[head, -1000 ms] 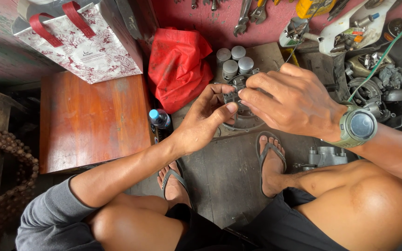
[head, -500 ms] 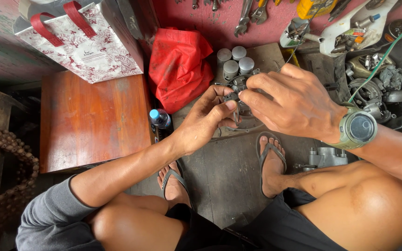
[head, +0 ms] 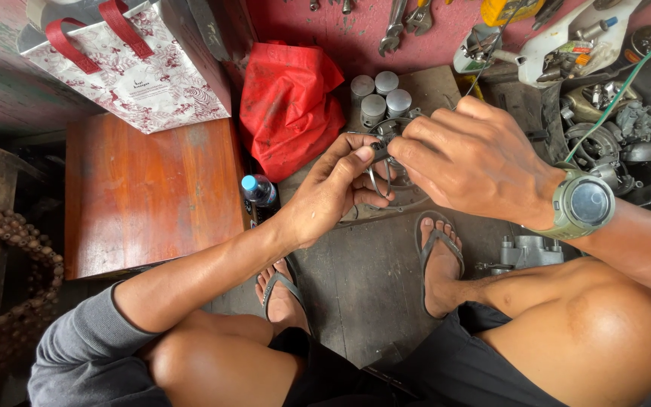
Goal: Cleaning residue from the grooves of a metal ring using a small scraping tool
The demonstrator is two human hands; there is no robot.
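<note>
Cluttered workshop floor against a red wall, with wrenches [head: 397, 22] lying near it and greasy engine parts [head: 612, 132] heaped to the right. To the left, a low wooden table [head: 152, 192] carrying a patterned shopping bag [head: 145, 75] with red handles. Beside it, a crumpled red plastic bag [head: 288, 105] and a small bottle [head: 258, 188] with a blue cap. Just beyond the hands, a cluster of grey cylindrical caps [head: 380, 94] standing upright.

Seated low, knees wide, feet in flip-flops [head: 440, 256] on the dark floor. Left hand [head: 333, 188] raised palm-up, its grip pinched between thumb and forefinger on a small metal part [head: 380, 151] with thin wire loops hanging below. Right hand [head: 476, 162], a green wristwatch [head: 585, 205] on its wrist, curled over from the other side, fingertips clenched on the same part. Held in the air above a round metal plate [head: 408, 197] on the floor, not resting on it.

Judging by the two pinches meeting, a fine fitting or adjusting step on the part. Exact contact under the right fingers hidden. Any further move calls for a steady left-hand hold and small, careful finger work, lest the springy wire slip free.
</note>
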